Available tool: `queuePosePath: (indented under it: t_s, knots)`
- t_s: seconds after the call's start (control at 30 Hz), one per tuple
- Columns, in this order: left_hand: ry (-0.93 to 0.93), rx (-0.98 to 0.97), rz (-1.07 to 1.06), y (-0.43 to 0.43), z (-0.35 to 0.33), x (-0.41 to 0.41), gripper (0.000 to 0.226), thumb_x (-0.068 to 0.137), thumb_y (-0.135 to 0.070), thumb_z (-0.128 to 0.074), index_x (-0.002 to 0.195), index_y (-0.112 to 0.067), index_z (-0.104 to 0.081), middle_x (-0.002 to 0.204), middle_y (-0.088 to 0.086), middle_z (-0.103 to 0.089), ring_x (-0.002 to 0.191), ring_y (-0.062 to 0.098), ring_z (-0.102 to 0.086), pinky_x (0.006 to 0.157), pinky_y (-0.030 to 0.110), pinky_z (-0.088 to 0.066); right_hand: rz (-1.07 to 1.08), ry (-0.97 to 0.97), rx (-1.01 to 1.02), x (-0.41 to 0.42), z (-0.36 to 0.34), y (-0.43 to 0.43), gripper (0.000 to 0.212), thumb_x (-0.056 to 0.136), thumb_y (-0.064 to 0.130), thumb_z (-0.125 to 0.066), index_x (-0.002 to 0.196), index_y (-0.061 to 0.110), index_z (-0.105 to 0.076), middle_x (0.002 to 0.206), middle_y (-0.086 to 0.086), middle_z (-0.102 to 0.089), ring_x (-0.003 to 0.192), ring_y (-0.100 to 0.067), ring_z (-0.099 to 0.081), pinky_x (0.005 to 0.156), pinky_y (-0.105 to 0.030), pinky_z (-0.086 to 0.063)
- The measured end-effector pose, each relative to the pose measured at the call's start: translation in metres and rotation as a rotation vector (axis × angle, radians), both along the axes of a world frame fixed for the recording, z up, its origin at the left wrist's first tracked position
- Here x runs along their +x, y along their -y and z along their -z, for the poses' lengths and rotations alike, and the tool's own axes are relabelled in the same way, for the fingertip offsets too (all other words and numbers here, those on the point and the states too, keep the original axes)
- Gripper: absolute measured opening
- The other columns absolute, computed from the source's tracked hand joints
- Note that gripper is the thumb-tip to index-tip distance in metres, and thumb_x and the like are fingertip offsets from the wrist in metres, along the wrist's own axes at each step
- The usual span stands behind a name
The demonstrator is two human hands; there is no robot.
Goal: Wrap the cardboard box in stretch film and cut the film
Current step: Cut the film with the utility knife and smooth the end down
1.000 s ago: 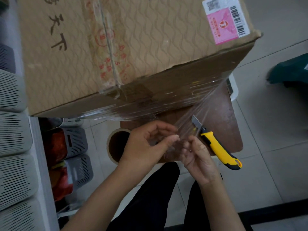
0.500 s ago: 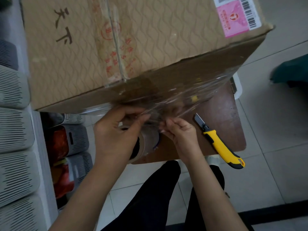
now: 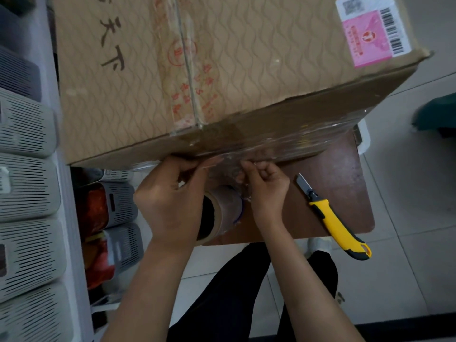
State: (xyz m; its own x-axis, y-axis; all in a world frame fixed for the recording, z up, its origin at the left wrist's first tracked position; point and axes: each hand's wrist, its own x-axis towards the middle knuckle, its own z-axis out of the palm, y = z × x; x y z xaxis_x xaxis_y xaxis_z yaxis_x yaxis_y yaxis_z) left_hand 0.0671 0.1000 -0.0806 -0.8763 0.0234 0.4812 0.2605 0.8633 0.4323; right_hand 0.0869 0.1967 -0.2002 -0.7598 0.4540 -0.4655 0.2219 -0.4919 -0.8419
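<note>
A large cardboard box [image 3: 222, 70] with a pink label rests on a brown stool [image 3: 333, 183]; clear stretch film [image 3: 296, 139] covers its near side. My left hand [image 3: 170, 201] and my right hand [image 3: 264, 188] pinch the loose end of the film against the box's lower near edge. Just below the hands the film roll [image 3: 227, 208] lies on the stool, partly hidden by my left hand. A yellow and black utility knife [image 3: 333, 220], blade out, lies on the stool to the right of my right hand, untouched.
Grey slotted baskets [image 3: 27, 193] fill a white shelf unit at the left, with red packets [image 3: 96, 208] lower down. My legs in black trousers [image 3: 222, 292] stand below the stool on a tiled floor. A dark green object [image 3: 436, 114] sits at the right edge.
The film was stretched out from the box between my hands a second ago. Both hands have since moved up and pressed its end onto the box's near side. The knife stays put.
</note>
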Motion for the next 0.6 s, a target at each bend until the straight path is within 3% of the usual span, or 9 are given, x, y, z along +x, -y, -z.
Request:
queuePosePath:
  t_s: [0.1, 0.17, 0.27, 0.37, 0.6]
  knots:
    - [-0.051, -0.085, -0.025, 0.008, 0.003, -0.002, 0.047, 0.082, -0.044, -0.066, 0.059, -0.003, -0.065, 0.054, 0.011, -0.067, 0.050, 0.016, -0.058, 0.054, 0.019, -0.038, 0.004, 0.021, 0.087, -0.002, 0.004, 0.003, 0.026, 0.083, 0.008, -0.070, 0.060, 0.016, -0.060, 0.047, 0.005, -0.065, 0.043, -0.005, -0.058, 0.047, -0.020, -0.048]
    - [-0.080, -0.113, -0.032, 0.012, 0.004, -0.003, 0.048, 0.082, -0.043, -0.068, 0.058, -0.002, -0.064, 0.052, 0.013, -0.066, 0.046, 0.024, -0.058, 0.051, 0.027, -0.041, -0.009, 0.022, 0.211, -0.001, 0.006, 0.004, 0.023, 0.082, 0.023, -0.070, 0.061, 0.019, -0.060, 0.049, 0.000, -0.066, 0.045, -0.013, -0.061, 0.048, -0.033, -0.051]
    - [-0.103, -0.120, -0.036, 0.013, 0.004, -0.004, 0.050, 0.082, -0.044, -0.067, 0.057, -0.001, -0.064, 0.051, 0.014, -0.065, 0.045, 0.026, -0.059, 0.047, 0.038, -0.044, -0.061, -0.017, 0.499, 0.001, 0.009, 0.004, 0.041, 0.081, 0.045, -0.060, 0.070, 0.006, -0.067, 0.055, -0.012, -0.068, 0.048, -0.029, -0.064, 0.048, -0.048, -0.050]
    - [-0.116, -0.142, -0.019, 0.013, 0.005, -0.004, 0.049, 0.083, -0.043, -0.067, 0.057, -0.001, -0.063, 0.051, 0.014, -0.065, 0.045, 0.026, -0.059, 0.048, 0.036, -0.042, -0.139, -0.061, 0.740, 0.001, 0.012, -0.004, 0.049, 0.084, 0.047, -0.056, 0.071, 0.001, -0.069, 0.054, -0.015, -0.068, 0.045, -0.035, -0.062, 0.045, -0.046, -0.048]
    - [-0.097, -0.195, 0.004, 0.017, 0.006, -0.004, 0.047, 0.086, -0.043, -0.065, 0.061, -0.002, -0.064, 0.052, 0.013, -0.066, 0.047, 0.028, -0.062, 0.048, 0.037, -0.046, -0.308, -0.010, 0.894, 0.002, 0.016, -0.022, 0.040, 0.083, 0.037, -0.067, 0.068, 0.000, -0.067, 0.051, -0.021, -0.061, 0.045, -0.040, -0.056, 0.045, -0.041, -0.041]
